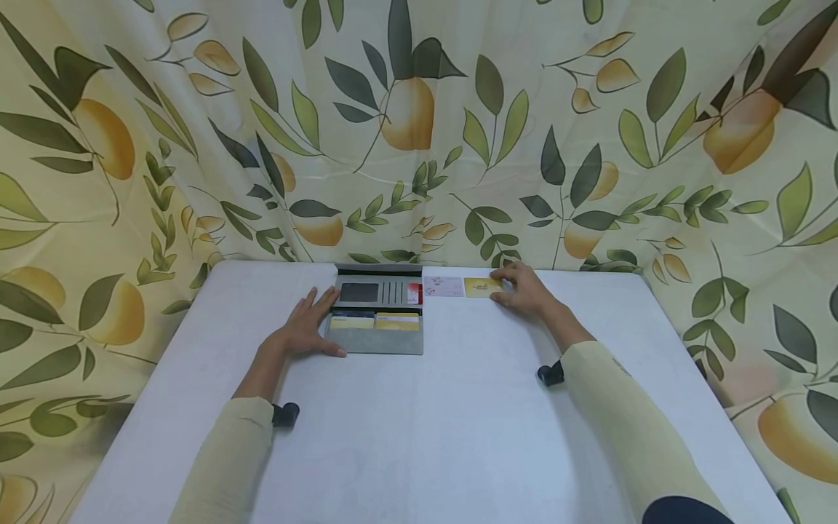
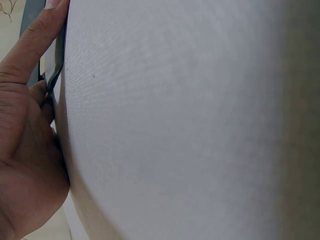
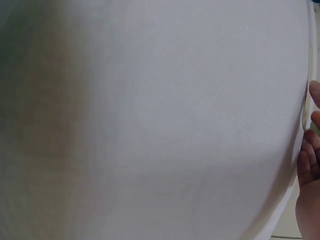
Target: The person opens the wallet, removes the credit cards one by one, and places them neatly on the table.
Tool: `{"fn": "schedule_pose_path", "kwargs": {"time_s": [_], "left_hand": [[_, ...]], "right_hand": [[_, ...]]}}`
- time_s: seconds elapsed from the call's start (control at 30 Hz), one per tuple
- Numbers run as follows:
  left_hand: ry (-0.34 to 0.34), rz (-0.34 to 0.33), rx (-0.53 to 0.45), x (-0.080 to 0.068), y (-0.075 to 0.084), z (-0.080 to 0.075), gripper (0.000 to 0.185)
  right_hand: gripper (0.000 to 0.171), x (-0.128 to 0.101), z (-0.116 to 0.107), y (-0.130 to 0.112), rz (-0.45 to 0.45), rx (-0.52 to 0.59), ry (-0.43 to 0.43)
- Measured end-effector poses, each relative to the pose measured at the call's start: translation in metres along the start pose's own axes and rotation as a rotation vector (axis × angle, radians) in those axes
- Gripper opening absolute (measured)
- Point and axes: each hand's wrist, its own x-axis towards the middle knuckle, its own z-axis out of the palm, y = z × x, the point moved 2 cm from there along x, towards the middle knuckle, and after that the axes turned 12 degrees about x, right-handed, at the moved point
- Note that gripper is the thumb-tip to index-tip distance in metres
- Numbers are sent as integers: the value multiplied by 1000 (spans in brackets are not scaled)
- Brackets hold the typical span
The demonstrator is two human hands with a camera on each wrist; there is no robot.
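Left hand (image 1: pixel 308 327) laid flat on the table (image 1: pixel 419 437), fingers straight and slightly spread, resting against the left edge of the open wallet (image 1: pixel 380 313); thumb stretched along the wallet's near left corner. In the left wrist view, same hand (image 2: pixel 25 150) seen pressed to the wallet's edge (image 2: pixel 56 60), one finger extended along it.

Right hand (image 1: pixel 524 290) set down to the right of the wallet, fingers straight and close together, tips touching the right end of the yellow card (image 1: pixel 481 287). Not curled round anything. In the right wrist view, only the fingertips (image 3: pixel 310 150) showing at the frame's edge, too little to tell more.

Wallet lying open and flat at the far middle of the table, grey, with a dark window and a row of slots on its far half, a red tab at that half's right end, and two yellowish cards tucked in pockets on its near half. Yellow card flat on the table just right of the wallet's far half. White card (image 1: pixel 444 286) flat between the wallet and the yellow card, just beside both.

Behind the wallet, past the table's far edge, a curtain (image 1: pixel 419 131) printed with leaves and fruit, wrapped round both sides.
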Motion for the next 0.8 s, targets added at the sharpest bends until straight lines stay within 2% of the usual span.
{"fn": "schedule_pose_path", "kwargs": {"time_s": [0.4,0.63,0.8], "left_hand": [[-4,-2,2,0,0,-1,135],[-7,10,-3,0,-1,1,134],[-1,12,-3,0,-1,0,134]], "right_hand": [[64,5,4,-1,34,33,29],[64,11,15,-5,-5,10,32],[64,14,24,-20,-45,21,33]]}}
